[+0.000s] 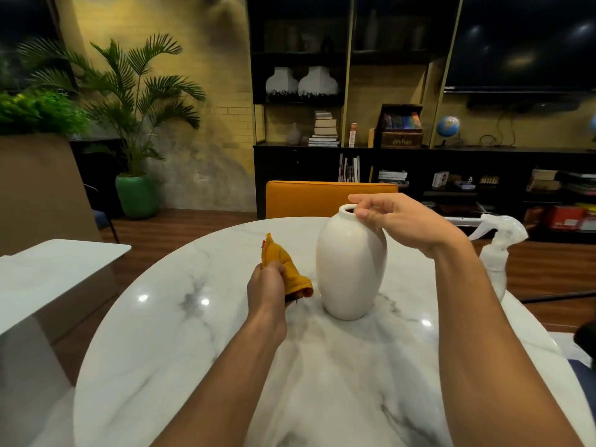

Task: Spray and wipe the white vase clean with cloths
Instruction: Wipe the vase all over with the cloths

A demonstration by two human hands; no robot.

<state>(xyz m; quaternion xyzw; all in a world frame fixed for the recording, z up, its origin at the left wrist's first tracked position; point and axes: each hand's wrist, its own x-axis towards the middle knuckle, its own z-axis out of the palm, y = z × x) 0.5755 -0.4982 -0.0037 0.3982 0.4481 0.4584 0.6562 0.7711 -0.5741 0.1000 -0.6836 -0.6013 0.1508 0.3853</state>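
The white vase stands upright near the middle of the round marble table. My right hand reaches over from the right and pinches the vase's rim at the mouth with thumb and fingers. My left hand is closed around a bunched orange cloth, held just above the table a short way left of the vase, not touching it. A clear spray bottle stands on the table to the right, partly hidden behind my right forearm.
An orange chair back stands at the table's far edge behind the vase. A second white tabletop sits to the left. A dark object lies at the right edge. Shelving lines the back wall.
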